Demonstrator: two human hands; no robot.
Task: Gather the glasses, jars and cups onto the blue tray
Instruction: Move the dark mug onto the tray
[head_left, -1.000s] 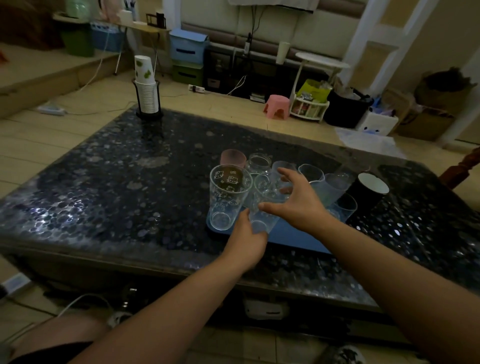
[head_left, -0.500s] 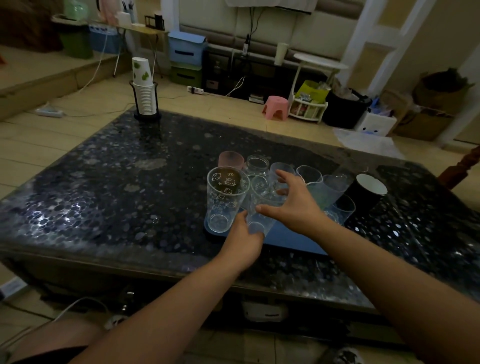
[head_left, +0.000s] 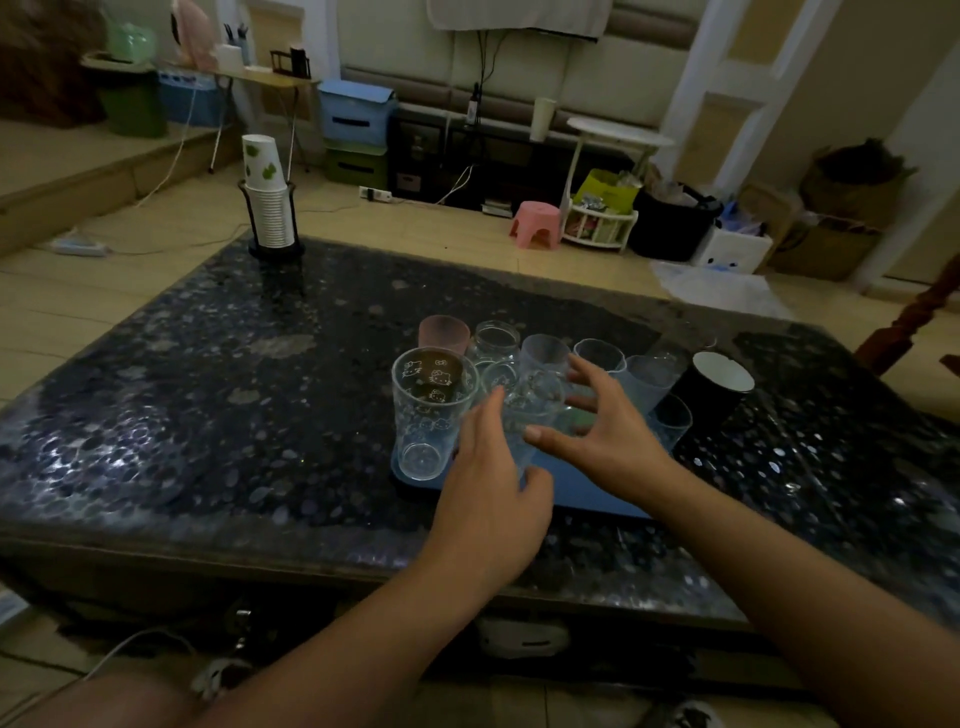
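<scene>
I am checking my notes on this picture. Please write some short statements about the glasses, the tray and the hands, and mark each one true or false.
1. The left hand grips a clear glass over the blue tray. True.
2. The right hand holds the black cup. False: its fingers are spread and hold nothing.
3. The cat-print glass lies on its side. False: it stands upright.
4. A stack of paper cups stands at the table's far corner. True.

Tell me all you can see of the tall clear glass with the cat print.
The tall clear glass with white cat-face prints stands upright and looks empty, tapering to a thick base. It sits on the front left corner of the blue tray, beside the other glasses. The left hand is right beside it; contact is unclear.
</scene>
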